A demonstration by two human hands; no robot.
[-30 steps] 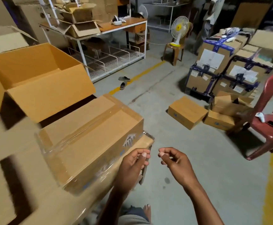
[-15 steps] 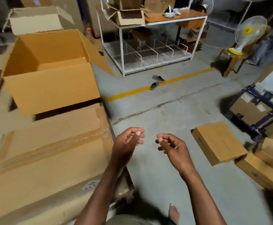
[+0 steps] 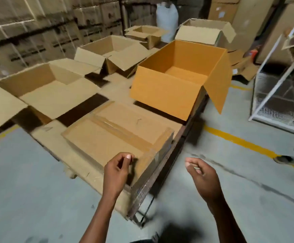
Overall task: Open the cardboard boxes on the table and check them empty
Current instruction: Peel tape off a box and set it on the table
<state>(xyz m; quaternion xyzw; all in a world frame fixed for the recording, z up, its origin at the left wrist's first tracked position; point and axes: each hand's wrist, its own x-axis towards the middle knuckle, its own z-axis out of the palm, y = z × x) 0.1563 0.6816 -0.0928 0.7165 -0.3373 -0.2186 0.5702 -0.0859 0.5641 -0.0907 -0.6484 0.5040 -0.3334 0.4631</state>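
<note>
A shut cardboard box (image 3: 118,135), taped along its top seam, lies at the near end of the table (image 3: 162,174). Behind it stands an open orange box (image 3: 162,90) whose inside looks bare. An open tan box (image 3: 44,90) sits to the left, and more open boxes (image 3: 111,50) stand farther back. My left hand (image 3: 117,171) is at the taped box's near corner, thumb and forefinger pinched together; I cannot tell whether they grip tape. My right hand (image 3: 201,172) hovers off the table's right side over the floor, fingers loosely curled, nothing seen in it.
Stacked cartons line the wall behind the table. A white wire rack (image 3: 279,95) stands on the right beyond a yellow floor line (image 3: 239,141). Sandals (image 3: 293,157) lie on the floor at the right edge. A white sack (image 3: 167,16) leans at the back.
The view has swung left, from the floor and chair onto the table of boxes. My left hand has come to the taped box's near corner. My right hand has drifted farther from the left.
</note>
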